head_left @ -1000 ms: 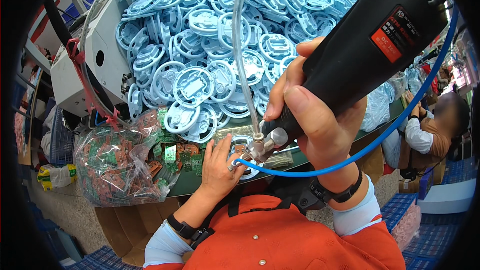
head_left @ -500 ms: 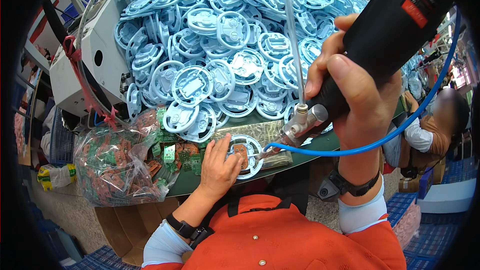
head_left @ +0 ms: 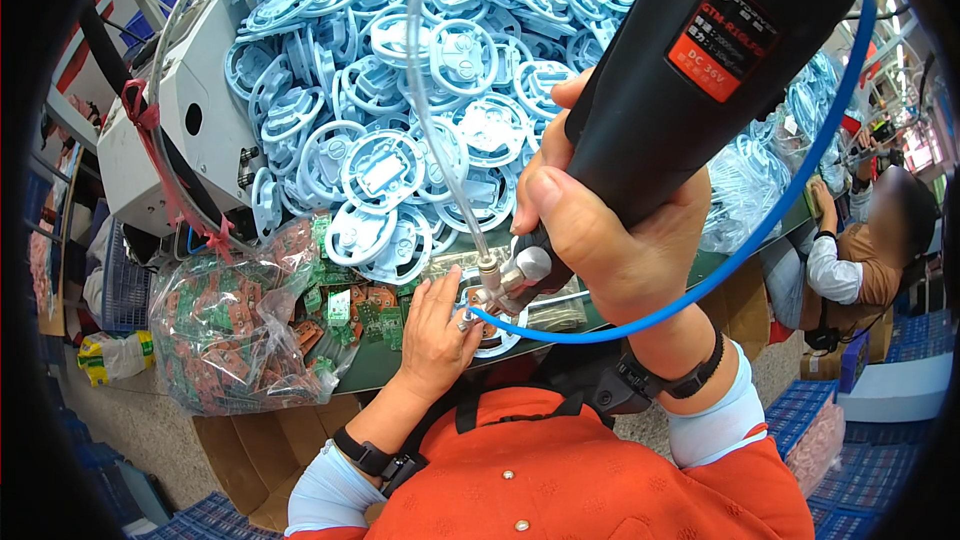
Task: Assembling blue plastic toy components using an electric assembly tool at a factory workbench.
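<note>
My right hand (head_left: 610, 230) is wrapped round a black electric screwdriver (head_left: 700, 70) with a metal nose, a clear hose and a blue air hose. Its tip points down at a light-blue plastic wheel part (head_left: 497, 348) near the table's front edge; the nose covers much of that part, and the tip's exact contact is hidden. A reddish-brown circuit board, now mostly hidden, lies in the wheel. My left hand (head_left: 435, 333) grips the wheel's left side, fingers pointing away from me and the thumb low beside the screwdriver's nose.
A large heap of light-blue wheel parts (head_left: 380, 175) fills the table's back. At left are a clear bag of green and brown circuit boards (head_left: 235, 330), loose boards (head_left: 380, 325) and a white metal box (head_left: 165, 135). Another person (head_left: 865, 250) sits at the right.
My right hand has brought the screwdriver left, its nose now over the circuit board in the wheel. The hoses moved with it. My left hand has stayed in place.
</note>
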A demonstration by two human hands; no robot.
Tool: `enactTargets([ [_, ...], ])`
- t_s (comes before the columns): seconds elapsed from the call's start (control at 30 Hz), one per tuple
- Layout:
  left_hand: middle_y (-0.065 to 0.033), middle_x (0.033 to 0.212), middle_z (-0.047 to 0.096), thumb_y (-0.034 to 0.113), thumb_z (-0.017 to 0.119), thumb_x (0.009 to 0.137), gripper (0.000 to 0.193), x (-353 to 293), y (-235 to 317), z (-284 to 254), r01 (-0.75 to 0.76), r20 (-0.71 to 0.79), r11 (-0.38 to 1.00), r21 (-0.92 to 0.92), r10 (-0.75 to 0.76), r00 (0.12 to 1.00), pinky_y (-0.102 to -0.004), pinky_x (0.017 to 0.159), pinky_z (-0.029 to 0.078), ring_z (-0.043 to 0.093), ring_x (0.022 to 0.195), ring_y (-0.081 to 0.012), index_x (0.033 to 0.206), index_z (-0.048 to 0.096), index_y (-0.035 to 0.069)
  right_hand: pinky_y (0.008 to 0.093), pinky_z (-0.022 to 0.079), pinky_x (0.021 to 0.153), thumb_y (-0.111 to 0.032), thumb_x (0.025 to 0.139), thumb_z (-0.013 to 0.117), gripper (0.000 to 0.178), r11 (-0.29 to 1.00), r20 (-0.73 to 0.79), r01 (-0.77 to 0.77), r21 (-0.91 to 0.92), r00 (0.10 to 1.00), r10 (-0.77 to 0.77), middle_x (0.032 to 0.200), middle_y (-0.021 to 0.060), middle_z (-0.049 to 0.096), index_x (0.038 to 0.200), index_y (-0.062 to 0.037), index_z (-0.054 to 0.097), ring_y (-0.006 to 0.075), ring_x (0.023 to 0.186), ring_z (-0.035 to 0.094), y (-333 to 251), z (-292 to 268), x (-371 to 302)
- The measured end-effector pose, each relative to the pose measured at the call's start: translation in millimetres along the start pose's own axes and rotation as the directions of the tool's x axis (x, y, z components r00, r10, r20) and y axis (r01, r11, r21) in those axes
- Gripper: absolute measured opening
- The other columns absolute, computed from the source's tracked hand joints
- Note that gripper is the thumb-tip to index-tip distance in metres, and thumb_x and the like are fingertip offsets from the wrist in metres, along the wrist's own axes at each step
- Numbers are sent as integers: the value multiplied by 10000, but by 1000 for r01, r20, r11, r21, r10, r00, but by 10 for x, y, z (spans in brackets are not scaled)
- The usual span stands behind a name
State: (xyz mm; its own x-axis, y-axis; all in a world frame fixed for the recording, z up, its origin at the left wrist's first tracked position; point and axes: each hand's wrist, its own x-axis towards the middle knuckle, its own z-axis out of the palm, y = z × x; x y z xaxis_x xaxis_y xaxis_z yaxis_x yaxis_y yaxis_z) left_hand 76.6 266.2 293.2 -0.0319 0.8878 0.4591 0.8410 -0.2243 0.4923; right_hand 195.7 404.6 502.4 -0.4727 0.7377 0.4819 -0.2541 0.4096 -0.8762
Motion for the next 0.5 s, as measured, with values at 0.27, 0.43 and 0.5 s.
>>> enactTargets([
  [0.27, -290, 1363, 501, 102, 759, 747, 293, 18, -12, 5, -31, -16, 999, 37, 32, 999, -555, 995, 426, 552, 1176, -415, 1005, 642, 25, 303, 528, 614, 80, 819, 591, 416, 1000, 12, 9, -5, 1000, -9, 782, 69, 564, 1220, 49, 486, 149, 653, 609, 93, 13, -10],
  [0.43, -295, 1364, 499, 98, 761, 734, 309, -32, -18, 37, 7, 12, 1000, 2, -7, 1000, -559, 1004, 421, 547, 1186, -423, 1012, 645, 30, 296, 528, 609, 69, 814, 602, 358, 999, -8, -22, 28, 1000, 22, 775, 68, 568, 1154, 45, 494, 142, 656, 608, 136, -2, -55],
  [0.5, -296, 1364, 499, 96, 765, 725, 324, -82, -48, 80, 31, 29, 999, -21, -31, 999, -560, 1007, 418, 544, 1191, -427, 1020, 647, 32, 288, 528, 613, 61, 805, 616, 315, 999, 23, 14, 51, 1000, -16, 770, 60, 574, 1099, 36, 505, 127, 657, 603, 130, 23, -108],
])
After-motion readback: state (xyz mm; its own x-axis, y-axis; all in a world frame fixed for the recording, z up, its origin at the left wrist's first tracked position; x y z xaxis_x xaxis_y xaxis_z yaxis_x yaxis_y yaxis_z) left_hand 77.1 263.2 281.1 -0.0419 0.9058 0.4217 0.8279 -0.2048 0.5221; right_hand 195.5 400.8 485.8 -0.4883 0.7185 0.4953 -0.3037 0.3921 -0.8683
